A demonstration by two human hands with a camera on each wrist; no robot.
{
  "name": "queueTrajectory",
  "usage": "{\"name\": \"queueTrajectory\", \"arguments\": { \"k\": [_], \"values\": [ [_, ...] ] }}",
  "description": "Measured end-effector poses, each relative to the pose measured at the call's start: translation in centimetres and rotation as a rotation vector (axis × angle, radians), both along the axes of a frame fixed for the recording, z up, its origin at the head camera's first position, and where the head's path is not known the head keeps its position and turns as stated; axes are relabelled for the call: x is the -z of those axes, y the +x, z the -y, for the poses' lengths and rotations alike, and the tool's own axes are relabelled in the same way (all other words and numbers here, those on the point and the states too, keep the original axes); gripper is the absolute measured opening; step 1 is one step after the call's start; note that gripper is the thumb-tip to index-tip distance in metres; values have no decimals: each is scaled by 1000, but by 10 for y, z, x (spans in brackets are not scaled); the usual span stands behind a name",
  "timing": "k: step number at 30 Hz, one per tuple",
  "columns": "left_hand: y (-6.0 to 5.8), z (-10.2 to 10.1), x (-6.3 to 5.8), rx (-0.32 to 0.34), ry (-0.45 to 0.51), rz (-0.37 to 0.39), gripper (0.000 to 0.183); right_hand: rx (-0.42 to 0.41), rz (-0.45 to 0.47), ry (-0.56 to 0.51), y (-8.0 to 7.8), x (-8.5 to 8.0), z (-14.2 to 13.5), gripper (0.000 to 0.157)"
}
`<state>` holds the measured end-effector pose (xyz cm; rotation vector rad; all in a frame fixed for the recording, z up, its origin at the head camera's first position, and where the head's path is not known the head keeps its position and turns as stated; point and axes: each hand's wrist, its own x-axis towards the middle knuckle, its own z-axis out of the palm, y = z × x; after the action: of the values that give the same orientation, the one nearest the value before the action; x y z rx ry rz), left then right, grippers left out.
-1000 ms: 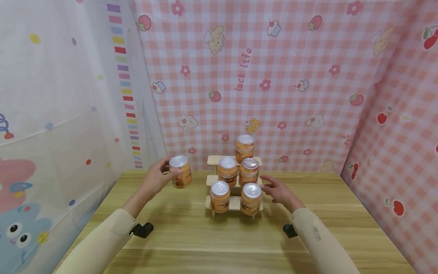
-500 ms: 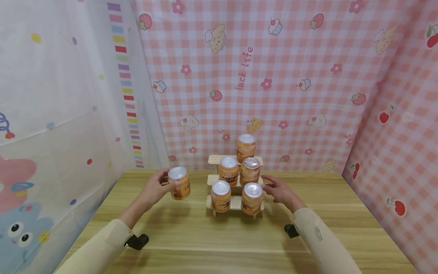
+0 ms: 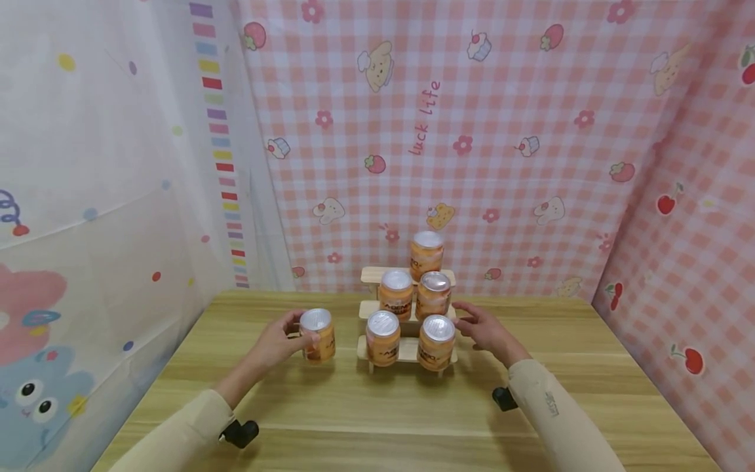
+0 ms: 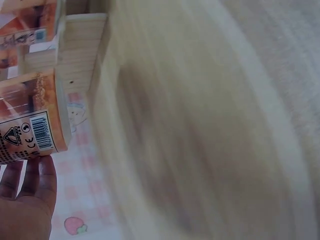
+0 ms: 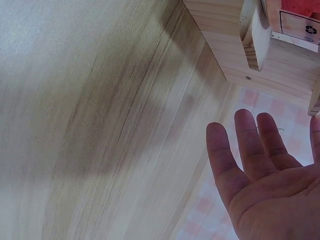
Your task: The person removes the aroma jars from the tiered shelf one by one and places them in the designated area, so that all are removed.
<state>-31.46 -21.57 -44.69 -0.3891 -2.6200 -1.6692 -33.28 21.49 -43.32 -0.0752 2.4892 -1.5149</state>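
My left hand (image 3: 277, 342) holds an orange can (image 3: 318, 344) with a silver lid, thumb on the near side, left of a three-step wooden shelf (image 3: 377, 275). In the left wrist view the can (image 4: 30, 117) is upright relative to the table, its base a little above the wood, with a barcode on its label. On the shelf stand several like cans: one on the top step (image 3: 427, 254), two on the middle, two on the bottom. My right hand (image 3: 486, 333) is at the shelf's right end by the middle step, its fingers (image 5: 247, 135) extended and holding nothing.
The shelf stands on a wood-grain table (image 3: 330, 413). A pink checked cloth (image 3: 501, 98) hangs behind, with more cloth on both sides. A black wrist device (image 3: 240, 432) hangs beneath the left sleeve, and another (image 3: 504, 398) under the right.
My left hand has lowered the can from about the height of the upper steps to near the table, and lately a little rightward toward the shelf. The right hand has stayed in place.
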Motion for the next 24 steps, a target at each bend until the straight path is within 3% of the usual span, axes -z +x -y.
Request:
{"name": "queueTrajectory", "arguments": {
  "k": [10, 24],
  "values": [
    [9, -7, 17, 21, 44, 18, 58, -7, -5, -2, -1, 0, -1, 53],
    [28, -17, 25, 129, 80, 76, 63, -1, 1, 2, -2, 2, 0, 52]
  ]
}}
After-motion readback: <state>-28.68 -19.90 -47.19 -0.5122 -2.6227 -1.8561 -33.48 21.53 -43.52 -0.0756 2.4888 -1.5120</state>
